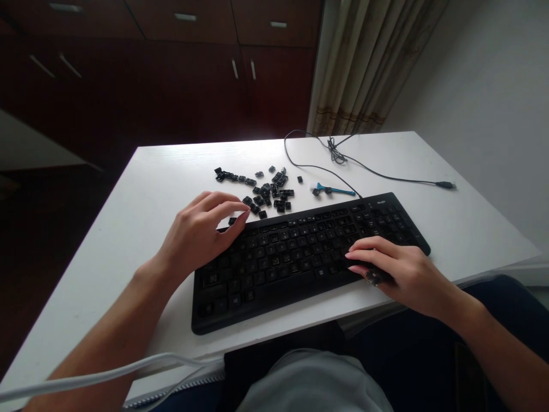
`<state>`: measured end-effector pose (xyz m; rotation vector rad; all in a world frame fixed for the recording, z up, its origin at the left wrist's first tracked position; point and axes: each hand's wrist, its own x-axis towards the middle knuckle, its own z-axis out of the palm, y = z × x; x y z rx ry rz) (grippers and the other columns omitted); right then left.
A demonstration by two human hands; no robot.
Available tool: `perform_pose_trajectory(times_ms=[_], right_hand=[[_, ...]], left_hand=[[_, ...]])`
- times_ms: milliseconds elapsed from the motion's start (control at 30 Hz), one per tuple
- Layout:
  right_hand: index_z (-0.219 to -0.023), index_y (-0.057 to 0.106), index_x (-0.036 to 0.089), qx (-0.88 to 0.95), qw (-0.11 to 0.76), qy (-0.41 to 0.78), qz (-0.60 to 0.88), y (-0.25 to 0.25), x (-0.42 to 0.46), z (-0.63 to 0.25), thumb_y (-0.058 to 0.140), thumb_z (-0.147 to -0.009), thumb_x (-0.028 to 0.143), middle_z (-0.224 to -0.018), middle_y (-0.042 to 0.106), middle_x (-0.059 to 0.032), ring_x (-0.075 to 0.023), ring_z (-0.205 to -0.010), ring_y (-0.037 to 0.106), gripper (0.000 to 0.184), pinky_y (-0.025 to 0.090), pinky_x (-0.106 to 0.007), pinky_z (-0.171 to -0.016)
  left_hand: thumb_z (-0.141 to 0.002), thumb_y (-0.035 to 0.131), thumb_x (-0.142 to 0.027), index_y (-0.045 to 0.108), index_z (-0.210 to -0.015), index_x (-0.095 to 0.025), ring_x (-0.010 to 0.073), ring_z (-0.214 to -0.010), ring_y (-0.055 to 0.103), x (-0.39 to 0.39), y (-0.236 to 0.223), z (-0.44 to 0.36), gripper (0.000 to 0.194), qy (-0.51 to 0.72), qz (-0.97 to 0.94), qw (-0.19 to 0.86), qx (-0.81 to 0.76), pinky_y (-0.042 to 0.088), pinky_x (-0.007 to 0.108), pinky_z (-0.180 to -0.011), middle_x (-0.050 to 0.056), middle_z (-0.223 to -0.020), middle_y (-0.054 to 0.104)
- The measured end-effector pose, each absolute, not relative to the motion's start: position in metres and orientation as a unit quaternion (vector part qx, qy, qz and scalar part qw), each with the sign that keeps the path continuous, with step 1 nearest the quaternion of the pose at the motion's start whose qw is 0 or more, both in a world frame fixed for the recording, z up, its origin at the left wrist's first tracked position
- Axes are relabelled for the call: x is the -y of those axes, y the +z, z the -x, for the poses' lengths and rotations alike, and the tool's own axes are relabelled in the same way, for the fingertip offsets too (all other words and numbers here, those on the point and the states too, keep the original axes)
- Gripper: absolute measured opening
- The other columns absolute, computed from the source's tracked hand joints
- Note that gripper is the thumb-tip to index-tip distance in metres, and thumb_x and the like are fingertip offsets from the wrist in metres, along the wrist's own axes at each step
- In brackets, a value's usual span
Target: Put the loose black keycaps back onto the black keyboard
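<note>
On the white counter [141, 189], seen from the head camera, a black keyboard [300, 252] lies at a slant, its cable [386, 174] running off to the far right. The left hand [195, 237] rests at the keyboard's upper left corner, fingers [231, 209] loosely curled and slightly apart, the tips just beside a scattered pile of loose black keycaps [263, 189]. The right hand [397, 269] lies flat over the keyboard's lower right part, fingers together and stretched leftward across the keys; whether it grips anything I cannot tell. A blue key puller [337, 190] lies just behind the keyboard, near the keycaps.
</note>
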<state>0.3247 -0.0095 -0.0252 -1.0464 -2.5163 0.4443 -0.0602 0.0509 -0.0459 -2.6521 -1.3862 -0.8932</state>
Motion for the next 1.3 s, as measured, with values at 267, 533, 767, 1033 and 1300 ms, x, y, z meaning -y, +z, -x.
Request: perform_pose_trajectory(times_ms=[267, 533, 767, 1033, 1300], right_hand=[[-0.126, 0.063, 0.031, 0.876, 0.222, 0.106, 0.416, -0.018, 0.006, -0.346, 0.065, -0.09, 0.017, -0.12, 0.069, -0.0046, -0.0225, -0.102, 0.071, 0.039, 0.061, -0.034, -0.088], [-0.127, 0.063, 0.032, 0.872, 0.236, 0.087, 0.42, -0.017, 0.01, -0.354, 0.069, -0.087, 0.014, -0.118, 0.071, -0.0027, -0.0219, -0.104, 0.07, 0.044, 0.06, -0.034, -0.09], [-0.125, 0.064, 0.034, 0.873, 0.247, 0.089, 0.412, -0.022, 0.013, -0.356, 0.071, -0.085, 0.012, -0.119, 0.072, -0.0013, -0.0224, -0.106, 0.07, 0.046, 0.06, -0.036, -0.094], [-0.122, 0.067, 0.028, 0.886, 0.255, 0.111, 0.372, -0.022, 0.017, -0.342, 0.069, -0.085, 0.007, -0.118, 0.073, -0.0037, -0.0202, -0.104, 0.071, 0.042, 0.059, -0.033, -0.091], [-0.12, 0.068, 0.019, 0.907, 0.228, 0.146, 0.321, -0.036, 0.017, -0.331, 0.054, -0.087, 0.0, -0.123, 0.071, -0.0086, -0.0207, -0.105, 0.07, 0.04, 0.058, -0.034, -0.088]], left_hand=[[-0.091, 0.064, -0.026, 0.07, -0.104, -0.025, 0.0198, -0.095, 0.065, -0.051, -0.047, 0.06, 0.015, -0.286, 0.849, 0.016, 0.443, 0.055, 0.035, -0.084, 0.003, -0.106, 0.07], [-0.092, 0.063, -0.025, 0.07, -0.105, -0.025, 0.0219, -0.094, 0.065, -0.051, -0.045, 0.059, 0.015, -0.29, 0.847, 0.014, 0.445, 0.055, 0.037, -0.08, 0.004, -0.105, 0.07], [-0.091, 0.064, -0.025, 0.069, -0.106, -0.027, 0.0216, -0.094, 0.065, -0.051, -0.047, 0.06, 0.016, -0.288, 0.845, 0.01, 0.451, 0.054, 0.036, -0.081, 0.004, -0.106, 0.07], [-0.091, 0.064, -0.027, 0.069, -0.106, -0.029, 0.0215, -0.095, 0.065, -0.051, -0.047, 0.061, 0.016, -0.282, 0.845, 0.013, 0.454, 0.054, 0.035, -0.083, 0.002, -0.107, 0.07], [-0.091, 0.064, -0.025, 0.069, -0.106, -0.028, 0.0209, -0.095, 0.065, -0.051, -0.046, 0.06, 0.015, -0.282, 0.847, 0.018, 0.451, 0.053, 0.035, -0.084, 0.003, -0.107, 0.069]])
